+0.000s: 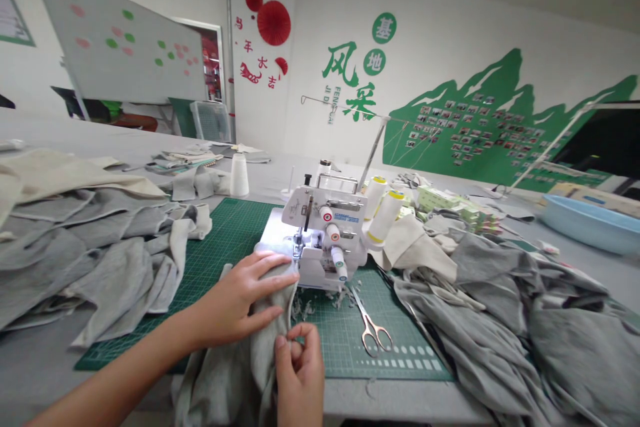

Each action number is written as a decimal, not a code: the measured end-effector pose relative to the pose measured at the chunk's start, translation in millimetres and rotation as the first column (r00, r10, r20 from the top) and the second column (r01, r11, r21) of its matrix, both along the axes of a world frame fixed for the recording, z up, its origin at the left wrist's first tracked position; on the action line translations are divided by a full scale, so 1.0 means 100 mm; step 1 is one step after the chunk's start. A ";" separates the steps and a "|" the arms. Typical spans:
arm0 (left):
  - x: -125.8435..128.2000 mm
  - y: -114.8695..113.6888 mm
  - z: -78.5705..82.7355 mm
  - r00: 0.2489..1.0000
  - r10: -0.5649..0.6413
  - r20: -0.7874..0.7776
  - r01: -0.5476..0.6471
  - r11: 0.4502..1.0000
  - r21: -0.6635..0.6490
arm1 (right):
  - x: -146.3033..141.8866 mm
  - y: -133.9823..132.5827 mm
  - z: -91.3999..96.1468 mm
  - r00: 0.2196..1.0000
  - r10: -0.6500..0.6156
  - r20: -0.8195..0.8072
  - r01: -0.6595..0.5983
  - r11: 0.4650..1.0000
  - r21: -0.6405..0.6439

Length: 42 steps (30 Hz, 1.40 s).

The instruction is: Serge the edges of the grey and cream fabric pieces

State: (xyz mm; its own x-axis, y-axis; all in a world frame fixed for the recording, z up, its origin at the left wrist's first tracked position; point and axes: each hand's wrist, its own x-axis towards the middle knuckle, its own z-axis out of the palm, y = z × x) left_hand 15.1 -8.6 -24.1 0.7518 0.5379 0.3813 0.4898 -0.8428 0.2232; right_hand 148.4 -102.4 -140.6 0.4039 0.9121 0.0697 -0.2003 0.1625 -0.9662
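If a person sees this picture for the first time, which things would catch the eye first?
Probably the white sewing machine, brightly lit on its left side, standing on a green cutting mat. In front of it, the left hand rests on grey fabric while the right hand seems to pinch its edge. A green mountain mural spreads over the wall behind, at right.

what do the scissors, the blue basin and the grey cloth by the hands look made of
Scissors: probably metal, with silvery blades and shiny copper-toned handles. Blue basin: likely smooth plastic, judging by its even colour. Grey cloth: soft, matte fabric, by its loose folds; fibre unclear.
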 end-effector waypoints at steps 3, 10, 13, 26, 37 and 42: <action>0.00 0.00 0.00 1.000 0.004 -0.012 -0.004 1.000 0.003 | 0.00 0.02 0.00 1.000 0.006 -0.006 -0.006 1.000 -0.017; -0.01 0.08 0.03 0.999 -0.010 -0.040 0.010 1.000 -0.010 | 0.08 0.02 0.20 0.999 0.044 -0.007 -0.044 0.999 0.013; -0.02 0.14 0.07 0.998 -0.028 -0.062 0.027 1.000 -0.010 | 0.07 -0.02 0.25 0.997 0.081 -0.011 -0.081 0.997 -0.010; -0.05 0.23 0.12 0.995 -0.067 -0.069 0.070 0.997 0.032 | 0.08 0.00 0.28 0.974 0.190 -0.120 -0.200 0.977 -0.074; 0.00 0.17 0.16 0.993 -0.028 -0.118 0.031 0.999 0.022 | 0.10 -0.01 0.32 0.987 0.162 0.001 -0.162 0.984 -0.079; 0.01 0.16 0.16 0.992 -0.019 -0.127 0.022 0.999 0.026 | 0.10 -0.02 0.35 0.988 0.151 0.004 -0.151 0.987 -0.064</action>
State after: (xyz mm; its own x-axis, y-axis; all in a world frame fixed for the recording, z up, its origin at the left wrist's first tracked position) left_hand 16.0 7.3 -7.7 0.8059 0.5125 0.2965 0.4953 -0.8579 0.1366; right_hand 158.4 -104.5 -105.5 0.2609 0.9653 0.0133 -0.2092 0.0700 -0.9754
